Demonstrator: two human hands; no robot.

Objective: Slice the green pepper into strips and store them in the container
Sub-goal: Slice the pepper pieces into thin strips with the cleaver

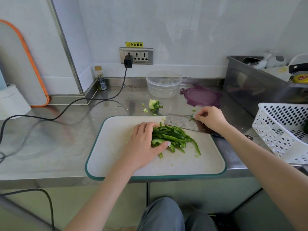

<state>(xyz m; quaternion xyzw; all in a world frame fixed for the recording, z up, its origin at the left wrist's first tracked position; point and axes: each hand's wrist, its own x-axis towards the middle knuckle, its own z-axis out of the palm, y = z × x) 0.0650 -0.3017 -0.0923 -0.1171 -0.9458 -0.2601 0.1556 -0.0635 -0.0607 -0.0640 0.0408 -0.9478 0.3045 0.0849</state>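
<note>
Now slicing appears complete: the left hand (pixel 145 144), fingers flat and open, gathers the pepper strips (pixel 173 139) against the cleaver (pixel 183 123), on whose blade the right hand (pixel 210 120) pinches a stuck scrap, so the next move calls for transfer to the open clear container (pixel 164 84).

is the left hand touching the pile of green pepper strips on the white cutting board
Touching. The head view shows the left hand cupped against the pile of green pepper strips on the white cutting board, its thumb lying on the strips with no gap.

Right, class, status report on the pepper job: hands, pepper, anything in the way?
Left hand gathering strips on board. Right hand picking a bit off cleaver. Container open, empty, lid beside. Core lies between board and container.
</note>
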